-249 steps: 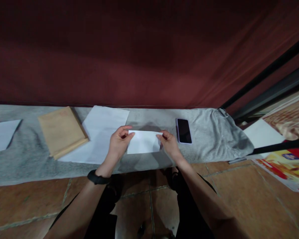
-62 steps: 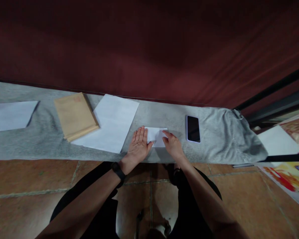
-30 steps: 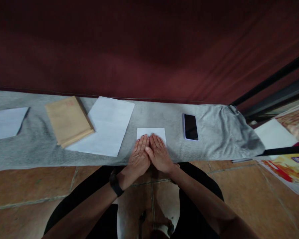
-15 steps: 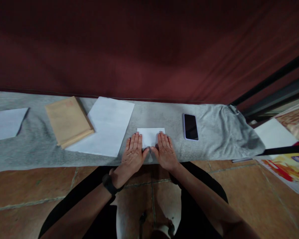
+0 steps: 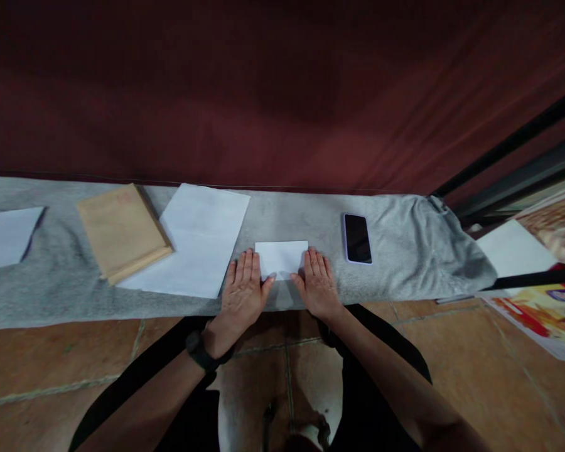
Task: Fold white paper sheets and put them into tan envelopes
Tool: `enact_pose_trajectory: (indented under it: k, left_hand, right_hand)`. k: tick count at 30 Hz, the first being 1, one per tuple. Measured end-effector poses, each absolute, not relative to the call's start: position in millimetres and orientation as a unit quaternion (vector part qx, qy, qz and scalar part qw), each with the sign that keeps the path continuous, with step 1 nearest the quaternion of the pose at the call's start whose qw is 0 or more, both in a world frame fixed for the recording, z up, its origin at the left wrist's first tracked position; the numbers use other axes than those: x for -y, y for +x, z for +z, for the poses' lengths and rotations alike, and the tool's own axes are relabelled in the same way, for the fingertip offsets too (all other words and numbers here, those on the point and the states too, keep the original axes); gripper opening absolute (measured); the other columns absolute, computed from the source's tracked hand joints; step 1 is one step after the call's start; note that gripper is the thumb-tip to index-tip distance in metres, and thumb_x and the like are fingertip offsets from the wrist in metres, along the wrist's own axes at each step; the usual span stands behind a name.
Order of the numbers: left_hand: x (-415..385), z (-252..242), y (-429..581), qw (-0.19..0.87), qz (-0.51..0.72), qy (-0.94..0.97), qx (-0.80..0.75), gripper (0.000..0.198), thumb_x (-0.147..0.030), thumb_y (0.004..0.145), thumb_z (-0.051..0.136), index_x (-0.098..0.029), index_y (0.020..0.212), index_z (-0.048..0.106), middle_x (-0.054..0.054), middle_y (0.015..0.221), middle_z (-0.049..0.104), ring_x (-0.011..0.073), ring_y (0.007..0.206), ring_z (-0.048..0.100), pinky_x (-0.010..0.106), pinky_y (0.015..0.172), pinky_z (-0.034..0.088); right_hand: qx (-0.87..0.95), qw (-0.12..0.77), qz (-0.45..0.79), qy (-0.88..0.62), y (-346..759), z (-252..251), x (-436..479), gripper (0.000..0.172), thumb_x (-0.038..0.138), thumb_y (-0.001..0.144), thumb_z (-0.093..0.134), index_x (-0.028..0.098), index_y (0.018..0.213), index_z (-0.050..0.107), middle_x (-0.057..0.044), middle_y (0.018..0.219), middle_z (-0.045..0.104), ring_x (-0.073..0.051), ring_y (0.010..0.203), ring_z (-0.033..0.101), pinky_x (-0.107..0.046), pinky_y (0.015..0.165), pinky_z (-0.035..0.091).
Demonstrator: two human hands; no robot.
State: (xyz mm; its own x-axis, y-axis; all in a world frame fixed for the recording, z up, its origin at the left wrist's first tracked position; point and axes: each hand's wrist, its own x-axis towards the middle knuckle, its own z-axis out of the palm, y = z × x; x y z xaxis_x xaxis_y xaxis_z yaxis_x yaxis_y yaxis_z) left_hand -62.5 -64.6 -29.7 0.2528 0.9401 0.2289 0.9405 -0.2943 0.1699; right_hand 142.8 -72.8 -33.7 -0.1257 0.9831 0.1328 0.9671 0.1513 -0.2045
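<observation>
Small white paper [image 5: 282, 257]: flat on grey cloth [image 5: 292, 216], taken as the centre of the dial, with twelve pointing away from the body. Lifted between both sets of fingertips eight seconds ago; now lying down. Compared with one second ago, hands parted: then side by side over the near half, now spread to either side, leaving most of the paper uncovered. Left hand [image 5: 242, 294] at eight o'clock, fingers along the left edge, thumb by the near edge. Right hand [image 5: 321, 290] at four, mirroring it. Grip released on both sides, palms down, fingers stretched; how hard the press, cannot tell. Black wristband [image 5: 198, 349] on the left wrist.

Out at three o'clock, dark-screened phone [image 5: 357, 238] in a pale purple case, with wrinkled cloth beyond. At nine, large white sheet [image 5: 204, 238], partly under brown envelope [image 5: 122, 229]; farther along nine, another white page [image 5: 7, 238]. At twelve, dark red backdrop [image 5: 263, 138], rising behind the cloth's far edge. Toward six, brown tiled floor [image 5: 461, 358] and black-clad legs. Between three and four, colourful printed sheet [image 5: 553, 314] low down.
</observation>
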Motion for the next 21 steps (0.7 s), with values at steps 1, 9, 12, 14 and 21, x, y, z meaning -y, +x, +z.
enact_pose_trajectory:
  k: [1, 9, 12, 14, 21]
  left_hand:
    - [63, -29, -61, 0.002, -0.148, -0.791, 0.594, 0.069, -0.045, 0.104, 0.035, 0.001, 0.156, 0.033, 0.026, 0.162, 0.034, 0.0343, 0.154, 0.029, 0.055, 0.126, 0.025]
    - [47, -30, -28, -0.031, -0.108, -0.846, 0.522, 0.059, -0.021, 0.102, 0.029, 0.001, 0.156, 0.031, 0.023, 0.165, 0.031, 0.03, 0.158, 0.017, 0.053, 0.128, 0.021]
    - [41, -37, -23, -0.039, -0.096, -0.851, 0.514, 0.059, -0.016, 0.099, 0.031, -0.001, 0.156, 0.032, 0.023, 0.165, 0.032, 0.0295, 0.158, 0.016, 0.054, 0.128, 0.021]
    - [37, -40, -23, -0.042, -0.098, -0.847, 0.521, 0.06, -0.016, 0.098, 0.031, -0.003, 0.158, 0.031, 0.022, 0.165, 0.032, 0.0286, 0.158, 0.016, 0.054, 0.128, 0.021]
    - [30, -37, -26, -0.04, -0.11, -0.816, 0.566, 0.059, -0.02, 0.101, 0.025, -0.002, 0.156, 0.034, 0.021, 0.165, 0.032, 0.0279, 0.157, 0.02, 0.052, 0.129, 0.018]
  right_hand:
    - [0.748, 0.124, 0.037, -0.651, 142, -32, 71, 0.07, 0.049, 0.107, 0.034, 0.0, 0.158, 0.031, -0.023, 0.165, 0.03, -0.033, 0.155, 0.026, -0.054, 0.126, 0.022]
    - [0.763, 0.137, 0.143, -0.616, 114, -16, 52, 0.061, 0.044, 0.11, 0.022, 0.01, 0.158, 0.037, -0.012, 0.166, 0.034, -0.027, 0.156, 0.025, -0.049, 0.129, 0.016]
    - [0.755, 0.139, 0.165, -0.619, 105, -16, 44, 0.063, 0.046, 0.11, 0.019, 0.008, 0.157, 0.039, -0.013, 0.165, 0.036, -0.027, 0.156, 0.026, -0.049, 0.129, 0.015]
    - [0.751, 0.139, 0.165, -0.623, 102, -17, 40, 0.063, 0.046, 0.11, 0.018, 0.009, 0.157, 0.039, -0.013, 0.165, 0.036, -0.027, 0.156, 0.026, -0.049, 0.129, 0.013]
    - [0.744, 0.124, 0.133, -0.643, 105, -24, 37, 0.063, 0.046, 0.109, 0.02, 0.009, 0.159, 0.036, -0.014, 0.166, 0.031, -0.028, 0.156, 0.026, -0.051, 0.127, 0.015]
